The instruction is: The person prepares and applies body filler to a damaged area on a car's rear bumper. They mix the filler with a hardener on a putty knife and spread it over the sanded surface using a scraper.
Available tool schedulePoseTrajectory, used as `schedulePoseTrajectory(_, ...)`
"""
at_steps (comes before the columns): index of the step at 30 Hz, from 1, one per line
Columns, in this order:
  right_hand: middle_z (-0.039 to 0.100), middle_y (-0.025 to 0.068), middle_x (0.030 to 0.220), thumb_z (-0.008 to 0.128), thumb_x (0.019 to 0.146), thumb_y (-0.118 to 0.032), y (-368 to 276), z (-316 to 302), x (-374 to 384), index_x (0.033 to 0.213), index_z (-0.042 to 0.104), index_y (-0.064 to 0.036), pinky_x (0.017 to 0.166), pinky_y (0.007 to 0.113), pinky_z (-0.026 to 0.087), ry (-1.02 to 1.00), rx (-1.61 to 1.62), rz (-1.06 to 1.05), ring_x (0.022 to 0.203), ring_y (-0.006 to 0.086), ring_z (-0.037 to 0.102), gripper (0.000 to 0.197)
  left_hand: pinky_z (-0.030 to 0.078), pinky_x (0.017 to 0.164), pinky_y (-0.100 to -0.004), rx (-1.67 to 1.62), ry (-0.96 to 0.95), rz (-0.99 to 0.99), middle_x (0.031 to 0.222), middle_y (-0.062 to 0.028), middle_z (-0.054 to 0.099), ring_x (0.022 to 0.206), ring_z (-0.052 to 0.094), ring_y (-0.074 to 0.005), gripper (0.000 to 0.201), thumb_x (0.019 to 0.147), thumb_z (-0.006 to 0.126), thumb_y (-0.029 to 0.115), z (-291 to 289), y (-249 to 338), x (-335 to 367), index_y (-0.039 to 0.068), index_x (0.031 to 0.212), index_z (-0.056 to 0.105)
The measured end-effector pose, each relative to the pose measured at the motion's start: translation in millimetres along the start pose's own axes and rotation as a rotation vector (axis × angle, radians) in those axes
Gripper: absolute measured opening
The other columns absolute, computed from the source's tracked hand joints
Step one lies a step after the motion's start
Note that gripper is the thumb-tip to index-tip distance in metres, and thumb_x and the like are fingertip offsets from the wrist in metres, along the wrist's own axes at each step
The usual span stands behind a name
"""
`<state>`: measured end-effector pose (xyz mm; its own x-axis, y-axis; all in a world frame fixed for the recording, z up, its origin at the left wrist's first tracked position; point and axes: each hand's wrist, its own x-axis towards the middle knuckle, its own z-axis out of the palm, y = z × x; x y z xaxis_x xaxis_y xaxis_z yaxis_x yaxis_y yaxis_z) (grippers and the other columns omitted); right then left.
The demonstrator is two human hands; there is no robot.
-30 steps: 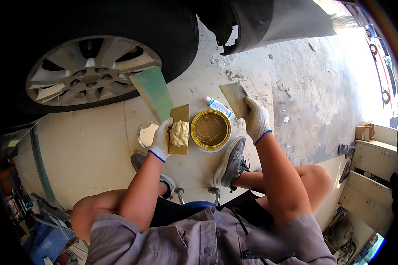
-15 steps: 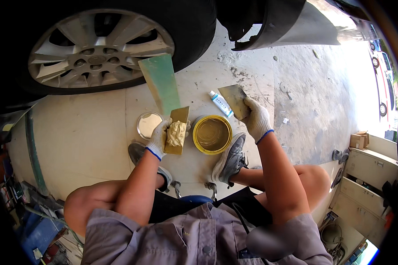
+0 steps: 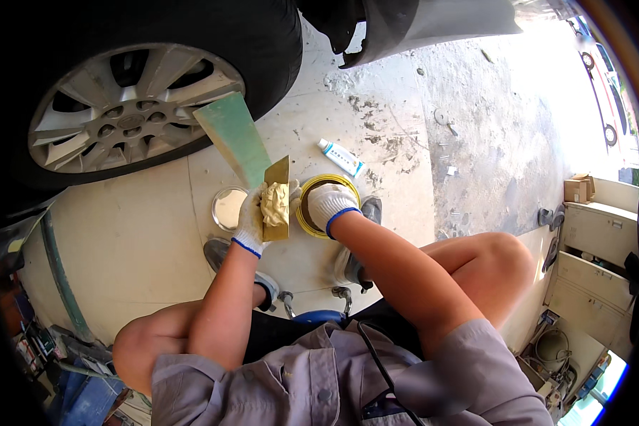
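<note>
My gloved left hand (image 3: pixel 250 223) is closed around a flat metal scraper (image 3: pixel 279 172), held almost upright. A lump of cream-coloured putty (image 3: pixel 274 204) sits on its face. Reaching into the yellow-rimmed tin (image 3: pixel 324 178) is my gloved right hand (image 3: pixel 330 203), with its fingers hidden below the rim. The second scraper, seen in that hand just before, is out of sight in the tin. Beyond the tin lies a white and blue tube (image 3: pixel 341 158). A round metal lid (image 3: pixel 230 207) rests on the floor left of my left hand.
A car wheel (image 3: pixel 131 113) stands at the far left, with a green translucent sheet (image 3: pixel 233 136) leaning toward it. A grey body panel (image 3: pixel 440 32) hangs at the top. My shoes flank the tin. Cream cabinets (image 3: pixel 596 248) stand at the right.
My right hand has moved left and down into the tin, taking its scraper out of view. My left hand still holds its putty-loaded scraper. The view has shifted slightly.
</note>
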<state>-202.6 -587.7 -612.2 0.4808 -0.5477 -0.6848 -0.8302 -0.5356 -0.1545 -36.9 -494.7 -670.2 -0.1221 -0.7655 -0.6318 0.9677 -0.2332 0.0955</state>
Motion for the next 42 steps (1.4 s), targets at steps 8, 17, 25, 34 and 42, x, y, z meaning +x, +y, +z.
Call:
schedulePoseTrajectory(8, 0.065, 0.0165, 0.139, 0.054, 0.101, -0.033, 5.4, 61.3, 74.7, 0.129, 0.071, -0.0104, 0.102, 0.044, 0.052, -0.030, 0.200, 0.066, 0.127, 0.0332, 0.063, 0.040, 0.055, 0.108, -0.0508, -0.067, 0.024, 0.008, 0.143, -0.0247, 0.058, 0.133, 0.057, -0.0387, 0.047, 0.108, 0.046, 0.031, 9.0, 0.4, -5.3, -0.001, 0.141, 0.051)
schedulePoseTrajectory(17, 0.040, 0.0111, 0.165, 0.040, 0.104, -0.045, 24.9, 131.1, 124.9, 0.156, 0.047, -0.0123, 0.121, 0.041, 0.035, -0.136, 0.566, 0.133, 0.151, 0.0273, 0.039, 0.062, 0.054, 0.110, -0.0485, -0.056, -0.002, 0.006, 0.144, -0.0235, 0.058, 0.133, 0.057, -0.0371, 0.048, 0.107, 0.050, 0.030, 8.6, 3.1, 5.9, 0.000, 0.143, 0.052)
schedulePoseTrajectory(25, 0.051, 0.0118, 0.157, 0.043, 0.102, -0.039, 27.7, 137.8, 137.7, 0.145, 0.060, -0.0116, 0.115, 0.040, 0.042, -0.111, 0.499, 0.014, 0.143, 0.0294, 0.049, 0.053, 0.055, 0.109, -0.0447, 0.071, 0.010, 0.050, 0.145, -0.0229, 0.057, 0.132, 0.057, -0.0352, 0.052, 0.108, 0.045, 0.032, 13.7, 1.2, 3.9, -0.002, 0.148, 0.046)
schedulePoseTrajectory(34, 0.065, 0.0188, 0.139, 0.054, 0.095, -0.031, 24.9, 64.8, 85.9, 0.128, 0.072, -0.0066, 0.104, 0.046, 0.050, -0.160, 0.511, -0.037, 0.127, 0.0372, 0.062, 0.045, 0.056, 0.105, -0.0441, 0.171, 0.027, 0.072, 0.141, -0.0202, 0.061, 0.126, 0.062, -0.0324, 0.053, 0.108, 0.045, 0.036, 12.0, -3.0, 1.8, -0.002, 0.145, 0.048)
schedulePoseTrajectory(42, 0.057, 0.0164, 0.151, 0.049, 0.100, -0.042, 28.4, 57.8, 74.9, 0.140, 0.064, -0.0088, 0.113, 0.042, 0.043, -0.222, 0.361, -0.134, 0.139, 0.0327, 0.054, 0.054, 0.056, 0.099, -0.0424, 0.278, 0.079, 0.063, 0.136, -0.0176, 0.065, 0.117, 0.066, -0.0314, 0.055, 0.107, 0.047, 0.042, 17.7, -2.6, 5.1, 0.000, 0.143, 0.053)
